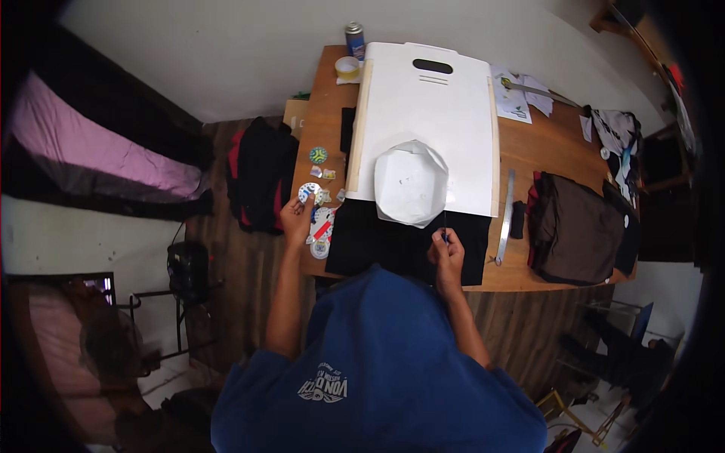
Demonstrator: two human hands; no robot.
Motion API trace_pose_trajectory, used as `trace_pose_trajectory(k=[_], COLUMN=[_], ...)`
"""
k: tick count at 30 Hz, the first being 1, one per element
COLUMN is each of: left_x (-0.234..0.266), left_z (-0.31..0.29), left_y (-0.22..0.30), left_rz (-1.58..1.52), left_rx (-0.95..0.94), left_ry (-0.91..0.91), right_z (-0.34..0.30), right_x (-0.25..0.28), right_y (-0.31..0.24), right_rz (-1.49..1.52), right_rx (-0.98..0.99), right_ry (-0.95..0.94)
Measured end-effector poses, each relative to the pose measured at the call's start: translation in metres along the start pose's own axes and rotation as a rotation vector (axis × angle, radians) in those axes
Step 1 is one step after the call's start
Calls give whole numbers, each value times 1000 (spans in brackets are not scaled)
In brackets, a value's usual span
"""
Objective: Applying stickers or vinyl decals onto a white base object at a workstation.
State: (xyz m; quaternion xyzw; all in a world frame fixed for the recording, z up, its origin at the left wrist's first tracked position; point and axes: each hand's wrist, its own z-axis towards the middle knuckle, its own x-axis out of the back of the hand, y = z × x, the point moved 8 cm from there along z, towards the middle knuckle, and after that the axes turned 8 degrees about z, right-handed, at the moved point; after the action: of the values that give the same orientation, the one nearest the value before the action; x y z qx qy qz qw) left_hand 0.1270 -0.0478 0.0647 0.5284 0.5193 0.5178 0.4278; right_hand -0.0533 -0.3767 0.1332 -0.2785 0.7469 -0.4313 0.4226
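At the table's left edge my left hand (294, 219) is closed, its fingertips pinching a round white-and-blue sticker (308, 189). More stickers or patches (322, 226) lie beside and below that hand. My right hand (448, 260) is closed around a thin, dark, pointed tool (445, 235) with a bit of blue on it; its exact kind is too small to make out. The tip points away from me, near a white folded-paper bin (411, 181) holding a few tiny scraps. That bin rests on the near end of a large white board (434, 106), over black cloth (377, 245).
A steel ruler (506, 219), small scissors (495, 260) and a folded brown garment (578, 230) lie on the right of the wooden table (521, 143). Far left stand a spray can (354, 39) and a tape roll (347, 68). Dark and red clothes (264, 174) are piled left of the table.
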Motion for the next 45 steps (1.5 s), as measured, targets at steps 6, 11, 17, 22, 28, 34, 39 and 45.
trace_pose_trajectory(k=[6, 11, 17, 22, 28, 34, 39, 45], left_x=[5, -27, -77, -93, -112, -113, -101, -94], left_z=[-3, -50, -128, -156, -158, -159, -154, -142], left_y=[-52, -49, -100, -94, -94, -78, -68, -62], left_rz=[321, 766, 652, 186, 204, 646, 922, 769], left_rx=[40, -406, -125, 444, 246, -194, -354, -363], left_ry=[58, -54, -400, -625, -745, -646, -477, -422], right_z=[-1, 2, 1, 0, 4, -2, -6, -7], right_x=[0, 5, 3, 9, 8, 9, 15, 14], right_y=[-8, -7, -9, -10, -13, -17, -16, -18], right_rz=[-68, -83, -80, -104, -120, -154, -188, -207], right_rx=[-14, -8, -16, -43, -60, -74, -99, -108], right_ry=[-44, -29, -30, -20, -54, -70, -63, -58])
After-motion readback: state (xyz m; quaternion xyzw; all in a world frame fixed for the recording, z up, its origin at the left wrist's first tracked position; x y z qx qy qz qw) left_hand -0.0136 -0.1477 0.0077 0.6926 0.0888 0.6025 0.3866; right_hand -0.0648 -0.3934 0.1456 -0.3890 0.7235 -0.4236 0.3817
